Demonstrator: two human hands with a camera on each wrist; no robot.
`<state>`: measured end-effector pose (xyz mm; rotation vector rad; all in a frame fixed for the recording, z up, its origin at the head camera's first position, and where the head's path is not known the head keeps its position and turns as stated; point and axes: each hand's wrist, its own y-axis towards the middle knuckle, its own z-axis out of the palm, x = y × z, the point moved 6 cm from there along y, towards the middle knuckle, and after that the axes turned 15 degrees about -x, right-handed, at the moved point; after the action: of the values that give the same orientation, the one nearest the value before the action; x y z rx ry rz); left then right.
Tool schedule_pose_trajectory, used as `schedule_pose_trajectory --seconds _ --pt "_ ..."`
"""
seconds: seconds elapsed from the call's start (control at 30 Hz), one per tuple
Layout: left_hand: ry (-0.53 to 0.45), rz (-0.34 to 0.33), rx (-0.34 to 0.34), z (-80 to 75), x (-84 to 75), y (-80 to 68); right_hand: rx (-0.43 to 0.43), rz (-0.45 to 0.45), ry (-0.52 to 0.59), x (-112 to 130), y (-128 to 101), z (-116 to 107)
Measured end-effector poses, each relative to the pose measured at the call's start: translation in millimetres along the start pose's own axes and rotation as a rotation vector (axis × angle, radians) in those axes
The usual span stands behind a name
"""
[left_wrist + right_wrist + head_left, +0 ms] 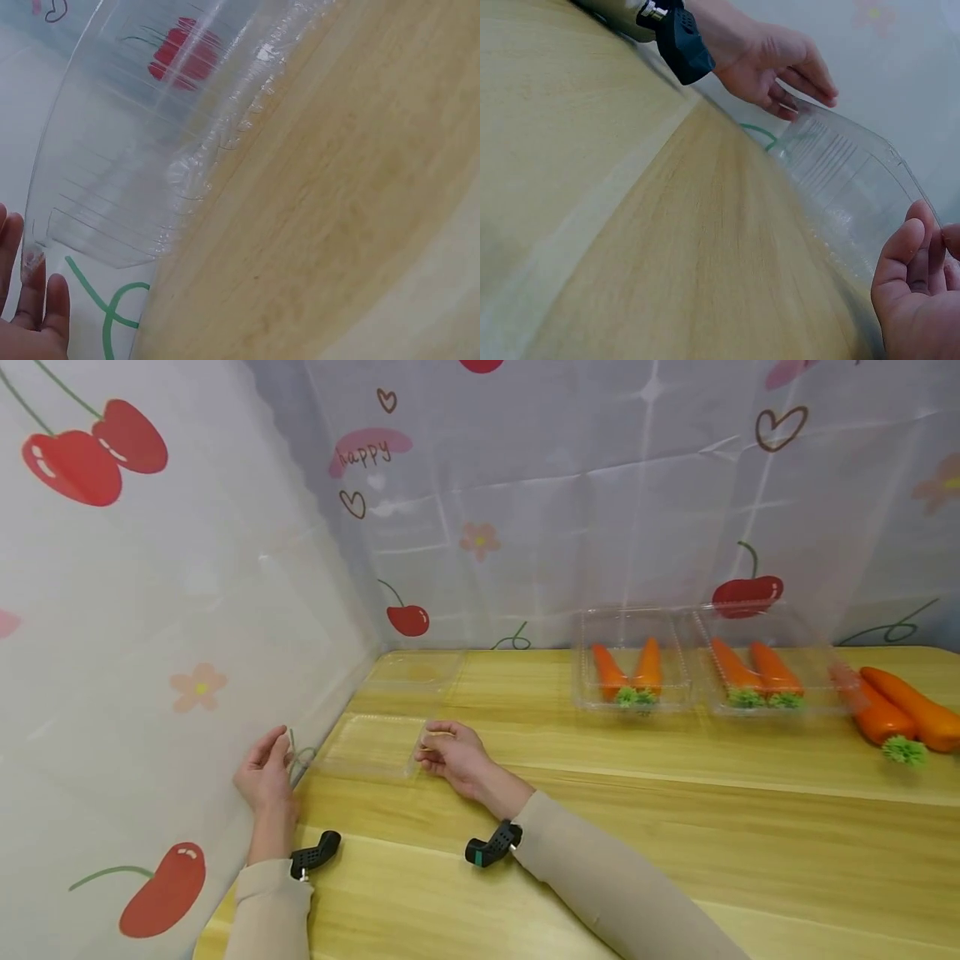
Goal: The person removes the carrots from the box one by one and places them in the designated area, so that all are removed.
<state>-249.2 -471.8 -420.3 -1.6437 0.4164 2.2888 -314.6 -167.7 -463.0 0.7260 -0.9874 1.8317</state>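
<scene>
On the wooden desk (675, 827), an empty clear clamshell tray (375, 745) lies by the cloth wall, pinched at opposite ends by the left hand (264, 772) and right hand (452, 758); its thin, slick plastic could buckle or slip.

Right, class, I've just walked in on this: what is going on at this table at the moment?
A person holds an empty clear plastic tray on the wooden table, left hand at its left corner, right hand at its right edge. Farther back, two clear trays each contain two carrots. Two loose carrots lie at the right. Another empty tray sits beyond the hands.
</scene>
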Motion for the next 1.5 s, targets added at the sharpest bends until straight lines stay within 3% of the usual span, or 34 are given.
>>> schedule_pose_trajectory --seconds 0.23,0.5,0.6,0.83,0.97,1.2,1.5 --pt "0.062 0.194 -0.041 0.3 -19.6 -6.5 -0.003 0.018 -0.023 1 -3 -2" --pt "0.046 0.239 0.009 10.0 -35.1 -19.8 0.013 0.035 -0.054 10 -8 -13" --pt "0.017 0.241 0.05 15.0 -39.3 -24.6 0.044 0.026 -0.082 15 -12 -19" --pt "-0.049 0.176 0.16 27.0 -41.3 -35.0 0.087 0.007 -0.155 31 -21 -44" --pt "0.011 0.163 0.231 37.0 -38.3 -42.4 0.083 0.002 -0.193 40 -25 -64" --pt "0.204 0.183 0.429 60.5 -32.5 -61.1 0.059 0.021 -0.221 53 -32 -97" --pt "0.344 0.218 0.574 75.2 -34.2 -85.2 0.078 0.03 -0.254 66 -49 -120"
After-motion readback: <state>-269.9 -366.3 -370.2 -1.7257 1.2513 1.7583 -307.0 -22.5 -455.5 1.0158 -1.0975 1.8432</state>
